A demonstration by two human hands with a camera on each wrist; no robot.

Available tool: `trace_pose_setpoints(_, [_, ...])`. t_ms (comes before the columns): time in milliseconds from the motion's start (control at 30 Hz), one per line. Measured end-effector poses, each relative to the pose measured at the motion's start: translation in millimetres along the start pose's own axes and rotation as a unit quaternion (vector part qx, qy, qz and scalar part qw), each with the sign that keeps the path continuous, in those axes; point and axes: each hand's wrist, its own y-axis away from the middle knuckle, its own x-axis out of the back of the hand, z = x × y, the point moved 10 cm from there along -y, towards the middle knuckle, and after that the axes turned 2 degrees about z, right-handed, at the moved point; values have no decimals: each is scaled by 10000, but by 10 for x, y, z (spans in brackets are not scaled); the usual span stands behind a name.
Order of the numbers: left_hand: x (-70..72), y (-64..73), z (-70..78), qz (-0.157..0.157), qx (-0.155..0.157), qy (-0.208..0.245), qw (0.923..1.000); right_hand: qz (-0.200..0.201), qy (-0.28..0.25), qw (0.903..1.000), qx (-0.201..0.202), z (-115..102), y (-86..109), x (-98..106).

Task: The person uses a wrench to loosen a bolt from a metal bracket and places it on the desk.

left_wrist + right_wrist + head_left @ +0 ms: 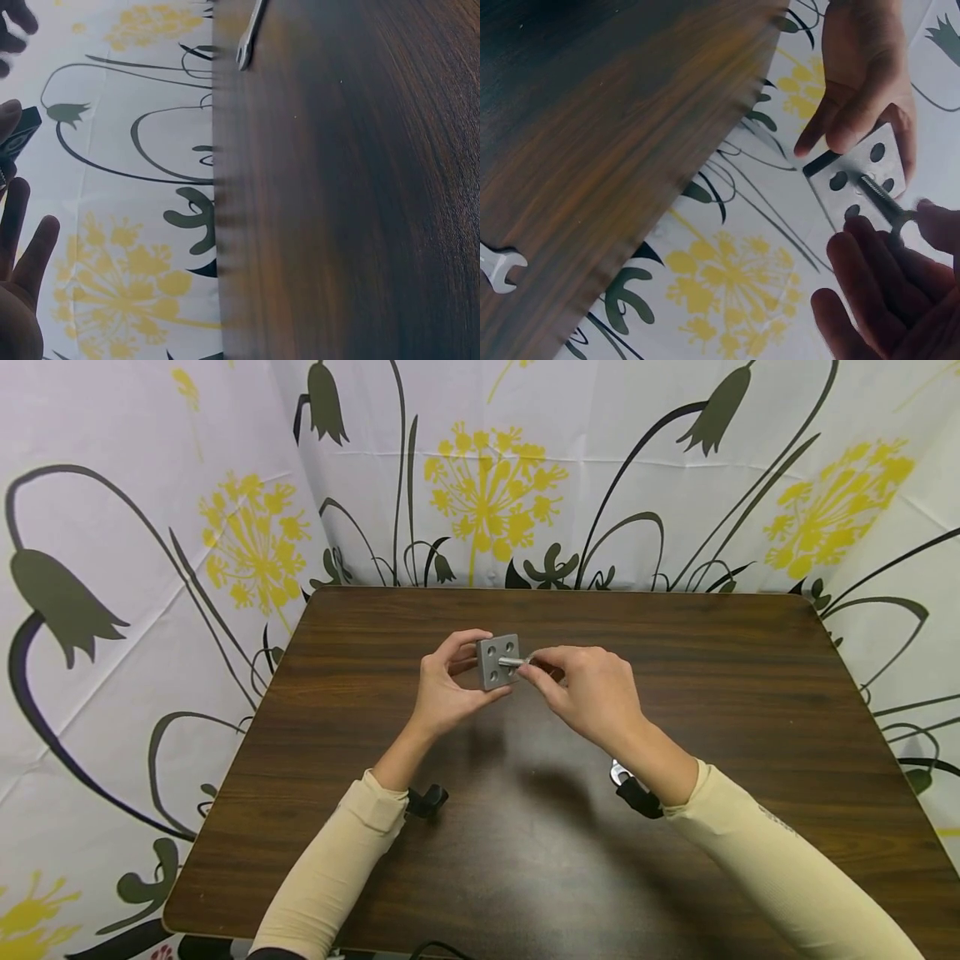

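My left hand grips a square grey metal plate by its edges, holding it up above the table. Several round holes go through the plate near its corners. A threaded metal bolt stands out from the plate's middle, its tip at the centre. Thumb and fingers of my right hand pinch the bolt's outer end, which looks ring-shaped in the right wrist view. How deep the tip sits cannot be told. In the left wrist view only a dark corner of the plate shows beside the left fingers.
An open-end wrench lies on the brown wooden table, partly hidden under the right wrist in the head view. A flower-patterned curtain hangs behind the table and along its sides. Black wrist-worn devices hang below both forearms.
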Motion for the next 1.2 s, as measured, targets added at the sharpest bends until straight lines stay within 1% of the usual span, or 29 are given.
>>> trace_pose_setpoints(67, [12, 5, -6, 5, 14, 8, 10000, -5, -90, 9997, 233, -50, 3, -5])
trace_pose_setpoints(133, [20, 5, -13, 20, 34, 10, 10000, 48, -140, 9993, 335, -71, 4, 1])
trace_pose_setpoints(233, [20, 0, -9, 30, 24, 9, 10000, 129, -157, 9998, 84, -25, -10, 11])
trace_pose_setpoints(300, [20, -2, -4, 27, 19, 6, 10000, 100, -81, 9998, -140, 16, -20, -2])
trace_pose_setpoints(333, [18, -3, -1, 22, 14, 12, 10000, 66, -82, 9998, -189, 23, -23, -8])
trace_pose_setpoints(367, [19, -4, 3, 16, 9, 19, 10000, 26, -88, 9998, -170, 18, -24, -15])
trace_pose_setpoints(433, [18, -7, 6, 4, 2, 31, 10000, -36, -140, 9999, -5, -14, -20, -24])
trace_pose_setpoints(533, [26, -4, 7, 24, -5, 35, 10000, -7, -258, 9994, 213, -67, -14, -13])
trace_pose_setpoints(633, [30, -1, 9, 28, -22, 30, 10000, 74, -193, 9998, 10, -39, -24, -1])
trace_pose_setpoints(733, [32, -3, 10, 27, -38, 41, 10000, 44, -62, 9995, -306, 21, -28, -7])
trace_pose_setpoints(767, [31, -3, 10, 24, -42, 49, 10000, 8, -50, 9995, -314, 23, -28, -12])
trace_pose_setpoints(867, [34, -5, 5, 31, -36, 50, 10000, -53, -113, 9999, -50, -20, -20, -18])
trace_pose_setpoints(967, [35, -4, 5, 40, -31, 43, 10000, 45, -210, 9996, 197, -68, -16, 7])
trace_pose_setpoints(1000, [35, -5, 5, 47, -27, 36, 10000, 100, -206, 9996, 173, -65, -18, 17])
trace_pose_setpoints(1067, [35, -3, 5, 55, -24, 26, 10000, 133, -140, 9998, -9, -33, -25, 22])
trace_pose_setpoints(1133, [34, -1, 8, 64, -26, 18, 10000, 65, -23, 9996, -271, 16, -24, 8])
trace_pose_setpoints(1200, [31, -1, 8, 61, -28, 22, 10000, -71, 75, 9991, -414, 52, -20, -18])
